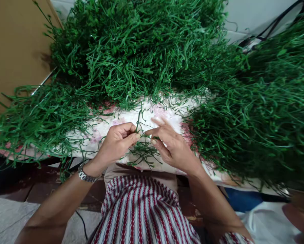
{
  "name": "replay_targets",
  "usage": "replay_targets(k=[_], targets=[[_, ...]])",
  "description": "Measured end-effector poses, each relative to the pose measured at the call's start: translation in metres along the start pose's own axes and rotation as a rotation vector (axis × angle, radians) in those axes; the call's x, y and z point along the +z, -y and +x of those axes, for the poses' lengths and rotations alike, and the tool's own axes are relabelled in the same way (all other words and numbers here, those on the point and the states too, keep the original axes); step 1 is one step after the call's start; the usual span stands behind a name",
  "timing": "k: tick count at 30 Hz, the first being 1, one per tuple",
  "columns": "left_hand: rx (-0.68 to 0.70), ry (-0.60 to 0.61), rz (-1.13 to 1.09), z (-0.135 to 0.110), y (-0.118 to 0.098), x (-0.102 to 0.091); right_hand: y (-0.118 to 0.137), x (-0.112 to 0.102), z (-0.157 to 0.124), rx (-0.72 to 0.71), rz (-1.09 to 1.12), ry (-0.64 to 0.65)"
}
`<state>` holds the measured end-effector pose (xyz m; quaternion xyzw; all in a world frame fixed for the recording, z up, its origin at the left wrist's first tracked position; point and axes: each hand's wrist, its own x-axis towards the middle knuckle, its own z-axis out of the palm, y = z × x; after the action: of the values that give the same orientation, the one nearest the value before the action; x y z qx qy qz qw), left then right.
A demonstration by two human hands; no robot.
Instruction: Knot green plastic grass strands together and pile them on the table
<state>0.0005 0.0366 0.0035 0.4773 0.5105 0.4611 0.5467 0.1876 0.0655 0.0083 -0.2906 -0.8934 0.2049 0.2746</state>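
My left hand (122,139) is closed, with thumb and forefinger pinching a thin green branched stem (139,117) that stands up from the grip, small side shoots along it. Close on its right, my right hand (171,144) has thumb and forefinger round a bit of green at the stem's lower part; its other fingers are raised and slightly blurred. Below the hands, a small heap of loose green stems (144,154) lies on a white and pink patterned cloth (96,130) near the table's front edge.
A tall pile of green stems (147,51) rises at the back. More stems lie in a left pile (45,118) and a large right pile (256,118). Black cables (276,22) run at the back right. Part of another person in white clothing (266,220) shows at lower right.
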Motion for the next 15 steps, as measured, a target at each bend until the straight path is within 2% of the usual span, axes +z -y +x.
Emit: replay_targets(k=[4,10,15], targets=[[0.091,-0.113,-0.050,0.001,0.005,0.012,0.009,0.024,0.000,0.132,0.246,-0.106],[0.123,-0.219,-0.164,0.004,0.010,0.022,0.016,0.035,0.002,0.258,0.302,-0.238],[0.212,-0.274,-0.211,0.005,0.011,0.025,0.015,0.032,0.001,0.330,0.302,-0.121]])
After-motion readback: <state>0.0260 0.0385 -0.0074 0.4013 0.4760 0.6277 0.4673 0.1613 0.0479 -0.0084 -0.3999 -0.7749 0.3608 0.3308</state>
